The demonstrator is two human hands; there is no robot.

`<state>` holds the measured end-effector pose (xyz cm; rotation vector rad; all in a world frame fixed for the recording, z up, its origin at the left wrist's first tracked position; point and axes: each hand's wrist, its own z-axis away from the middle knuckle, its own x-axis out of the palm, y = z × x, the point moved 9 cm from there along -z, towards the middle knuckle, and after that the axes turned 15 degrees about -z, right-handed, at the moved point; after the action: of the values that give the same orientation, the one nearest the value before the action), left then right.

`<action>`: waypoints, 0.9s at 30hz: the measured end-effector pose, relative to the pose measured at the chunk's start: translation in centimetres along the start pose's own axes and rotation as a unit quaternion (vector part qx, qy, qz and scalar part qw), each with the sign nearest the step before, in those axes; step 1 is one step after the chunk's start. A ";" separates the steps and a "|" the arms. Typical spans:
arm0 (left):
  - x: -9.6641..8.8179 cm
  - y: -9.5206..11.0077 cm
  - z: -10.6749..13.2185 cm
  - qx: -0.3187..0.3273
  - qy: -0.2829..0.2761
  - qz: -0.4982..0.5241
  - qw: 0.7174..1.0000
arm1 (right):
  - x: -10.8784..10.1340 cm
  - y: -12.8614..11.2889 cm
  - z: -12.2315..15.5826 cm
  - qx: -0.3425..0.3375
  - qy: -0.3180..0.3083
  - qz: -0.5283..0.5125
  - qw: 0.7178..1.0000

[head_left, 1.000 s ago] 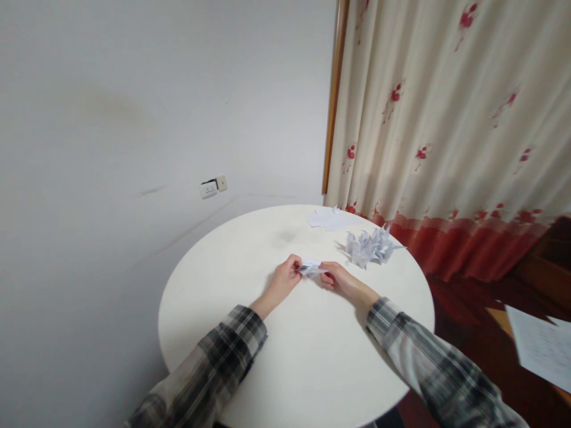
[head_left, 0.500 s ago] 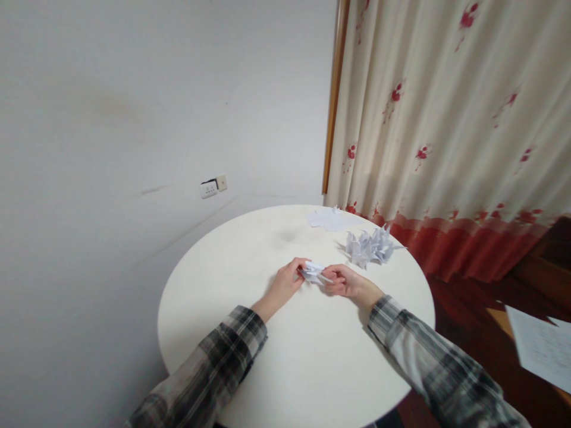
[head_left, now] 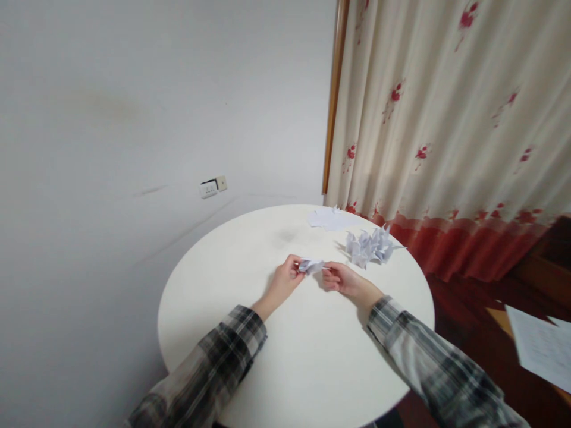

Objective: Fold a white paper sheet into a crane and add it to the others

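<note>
A small folded white paper piece (head_left: 311,265) is held just above the round white table (head_left: 250,356), near its middle. My left hand (head_left: 286,279) pinches the paper's left end with fingers closed. My right hand (head_left: 342,278) pinches its right end, fingers curled. Both arms wear plaid sleeves. A pile of several folded white paper figures (head_left: 369,246) lies on the table just beyond my right hand.
Flat white paper sheets (head_left: 328,219) lie at the table's far edge. A cream curtain with red flowers (head_left: 446,119) hangs at the right. A wall socket (head_left: 212,186) sits on the white wall. Another white sheet (head_left: 542,348) rests on a wooden surface at the lower right.
Both hands kept their pinch on the paper piece and turned it slightly; the paper has shifted a little up and away between the fingers.
</note>
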<state>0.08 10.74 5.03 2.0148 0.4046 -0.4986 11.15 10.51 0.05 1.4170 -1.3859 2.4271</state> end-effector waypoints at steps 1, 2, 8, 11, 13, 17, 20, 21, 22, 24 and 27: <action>0.0 -0.5 -0.2 -0.018 0.009 0.021 1.000 | -0.5 -0.5 0.0 -0.032 0.030 0.028 0.999; 0.0 -0.8 -0.3 -0.031 0.018 0.043 0.998 | -1.1 -1.2 0.0 -0.070 0.067 0.063 0.993; -0.1 -1.6 -1.0 -0.062 0.042 0.132 0.988 | -1.1 -6.8 3.0 -0.395 0.197 0.295 0.848; 0.2 -2.1 -1.2 -0.098 0.028 0.143 0.984 | 1.2 -7.2 3.9 -0.453 0.138 0.373 0.798; 0.3 -2.5 -1.2 -0.123 0.021 0.145 0.982 | 2.6 -7.0 4.4 -0.472 0.112 0.445 0.753; 0.8 -2.5 -0.9 -0.146 -0.013 0.138 0.980 | 4.1 -6.4 4.8 -0.487 0.088 0.553 0.671; 1.0 -2.1 -0.4 -0.146 -0.044 0.141 0.978 | 3.8 -6.2 4.6 -0.481 0.097 0.587 0.644; 1.0 -1.9 -0.3 -0.144 -0.050 0.144 0.978 | 3.7 -6.1 4.5 -0.477 0.101 0.598 0.636; 1.0 -1.8 -0.1 -0.142 -0.055 0.146 0.977 | 3.5 -6.1 4.4 -0.474 0.105 0.609 0.627; 1.1 -1.7 0.1 -0.142 -0.067 0.151 0.976 | 3.5 -5.9 4.3 -0.471 0.104 0.632 0.607; 1.4 -1.9 0.2 -0.148 -0.083 0.175 0.970 | 4.1 -5.7 4.7 -0.484 0.089 0.656 0.572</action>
<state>0.34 11.51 2.86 1.6908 0.0141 -0.3576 14.28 9.10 7.75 -0.3857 -3.4748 1.0216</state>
